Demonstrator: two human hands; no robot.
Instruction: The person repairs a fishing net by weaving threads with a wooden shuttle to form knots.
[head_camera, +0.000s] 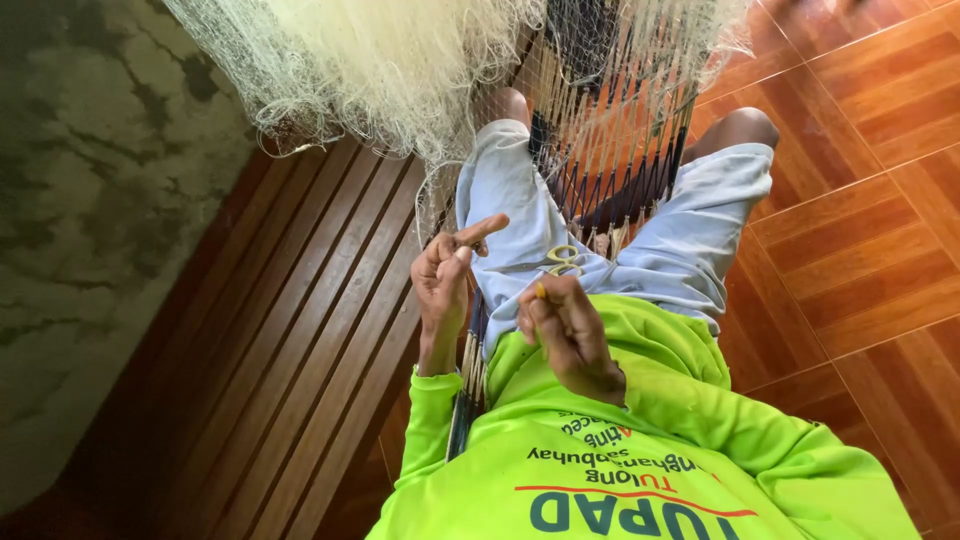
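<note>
head view looks down on a person seated on a slatted wooden bench (300, 330), and the work in hand is the fishing net (400, 60), a pale bunched mass hanging above the knees with its strands running down between the legs toward both hands. the left hand (445, 280) has its fingers (480, 230) partly apart, the forefinger stretched out and the thumb pressed toward it, seemingly pinching a fine strand, though the thread itself is too thin to make out. the right hand (565, 325) has its fingers curled together around a small yellowish tool (540, 290), probably a netting needle; only its tip shows above the knuckles. just beyond those right fingers, lying on the pale shorts (690, 230), is a pair of scissors (562, 262) with yellow handles, near but not touched. below the left wrist a bundle of dark and tan cords (470, 370) runs down beside the green long-sleeved shirt (650, 450).

to do this well, the left fingers should keep the strand taut and steady so the mesh stays open, while the right fingers guide the tool through cleanly and draw each knot snug without snagging neighbouring loops. the loose net above could tangle, so keeping it clear of the hands matters. orange floor tiles (860, 200) lie to the right.
</note>
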